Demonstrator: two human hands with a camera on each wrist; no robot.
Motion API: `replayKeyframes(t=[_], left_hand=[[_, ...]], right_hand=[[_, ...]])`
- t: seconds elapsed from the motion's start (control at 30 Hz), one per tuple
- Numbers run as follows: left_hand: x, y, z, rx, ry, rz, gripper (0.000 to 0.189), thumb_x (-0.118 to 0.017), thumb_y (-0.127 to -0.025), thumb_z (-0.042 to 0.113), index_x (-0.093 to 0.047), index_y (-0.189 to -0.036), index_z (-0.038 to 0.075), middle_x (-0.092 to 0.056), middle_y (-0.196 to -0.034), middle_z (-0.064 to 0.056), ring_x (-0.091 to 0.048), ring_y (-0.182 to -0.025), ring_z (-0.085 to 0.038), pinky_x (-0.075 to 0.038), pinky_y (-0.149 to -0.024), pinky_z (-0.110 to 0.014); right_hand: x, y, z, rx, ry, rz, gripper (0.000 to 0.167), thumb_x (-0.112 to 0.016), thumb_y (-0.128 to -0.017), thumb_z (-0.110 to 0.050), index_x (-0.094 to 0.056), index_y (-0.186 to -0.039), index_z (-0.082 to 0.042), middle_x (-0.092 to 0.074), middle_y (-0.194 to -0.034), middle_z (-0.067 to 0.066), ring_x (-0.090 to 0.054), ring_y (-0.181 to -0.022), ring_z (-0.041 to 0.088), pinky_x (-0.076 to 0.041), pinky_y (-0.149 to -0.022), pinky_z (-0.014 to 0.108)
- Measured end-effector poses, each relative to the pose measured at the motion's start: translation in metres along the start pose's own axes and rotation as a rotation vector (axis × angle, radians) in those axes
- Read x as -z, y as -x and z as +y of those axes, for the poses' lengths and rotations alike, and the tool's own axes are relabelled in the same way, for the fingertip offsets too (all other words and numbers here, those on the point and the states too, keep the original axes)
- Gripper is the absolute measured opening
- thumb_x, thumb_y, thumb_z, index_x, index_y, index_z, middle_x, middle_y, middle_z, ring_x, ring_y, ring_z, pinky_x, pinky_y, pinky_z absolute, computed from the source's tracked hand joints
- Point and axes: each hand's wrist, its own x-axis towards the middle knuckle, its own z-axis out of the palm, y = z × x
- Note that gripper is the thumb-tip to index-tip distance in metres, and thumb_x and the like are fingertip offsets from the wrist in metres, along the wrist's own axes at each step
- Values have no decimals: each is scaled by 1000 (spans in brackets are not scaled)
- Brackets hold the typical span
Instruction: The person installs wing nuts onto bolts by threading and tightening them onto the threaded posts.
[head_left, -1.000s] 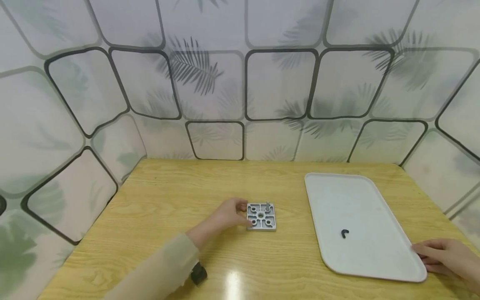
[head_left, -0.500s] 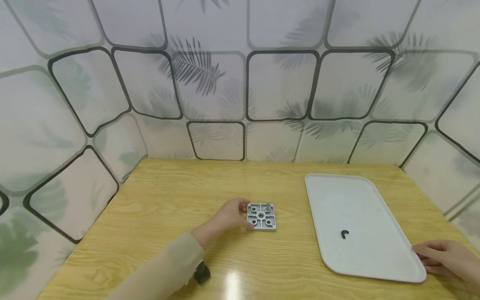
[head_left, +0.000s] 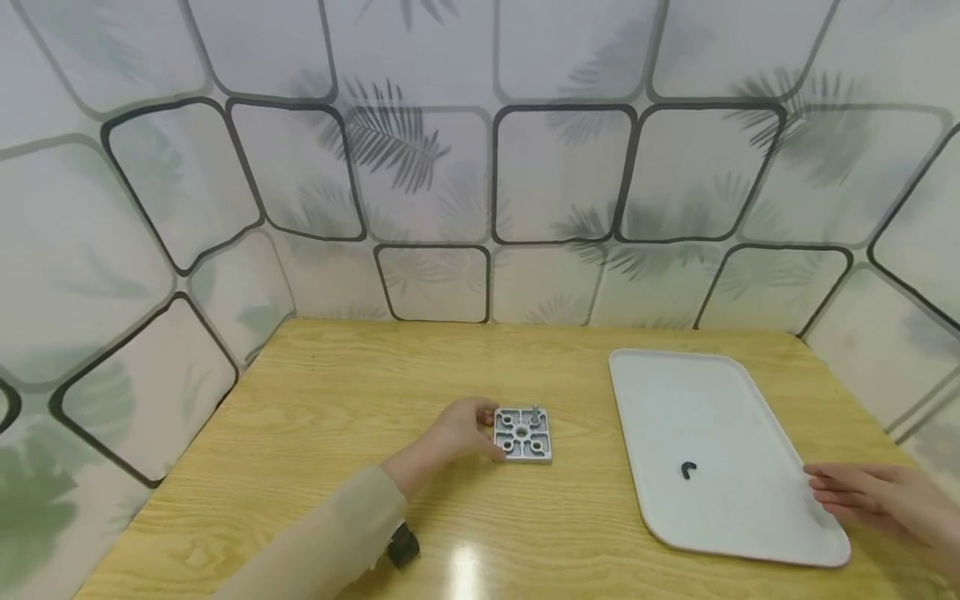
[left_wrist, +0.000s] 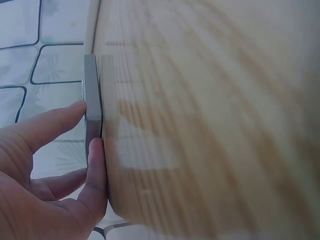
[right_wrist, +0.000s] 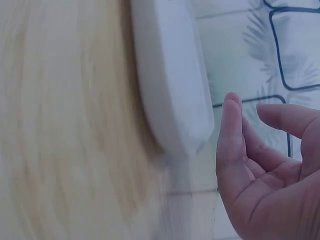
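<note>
A square grey metal plate (head_left: 517,450) with ribs and several round holes lies on the wooden table. From its far right hole a small bolt-like pin (head_left: 536,413) stands upright. My left hand (head_left: 457,429) grips the plate's left edge, thumb on the near corner; in the left wrist view its fingers (left_wrist: 95,180) reach the plate's side by the tabletop. At the right, my right hand (head_left: 885,500) hovers over the edge of a white tray (head_left: 720,392), fingers extended, holding nothing. In the right wrist view a gap shows between hand and tray.
A small black L-shaped piece (head_left: 687,470) lies on the tray. Behind the wooden table (head_left: 375,358) and along its sides hangs a patterned curtain (head_left: 555,175). A dark band-mounted block (head_left: 403,546) sits under the left wrist.
My right hand has let go of the tray's right edge and moved slightly left and up, over the rim. The left hand and the metal plate have hardly moved.
</note>
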Motion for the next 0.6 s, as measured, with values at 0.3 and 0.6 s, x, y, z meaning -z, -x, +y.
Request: replayKeyframes(t=[0.3,0.6], left_hand=[[-3,0,1,-14,-38,6,81,-94,-73,2,-57,-146,-6,-69,-128,-17,-64,-122,-32,-46,-119,-51],[-3,1,2,-29,-46,5,86,-94,-73,1,-54,-149,-4,-69,-131,-18,-64,-124,-35,-47,-118,-51]], right_hand=[[-30,-18,-12,83,-286,-334,49,-33,-117,-10,-80,-120,-21,-78,-123,-9,-75,-114,7,-60,-99,26],[-56,-37,-26,90,-225,-333,45,-36,-116,-8,-79,-121,-20,-78,-123,-5,-74,-114,7,-60,-100,26]])
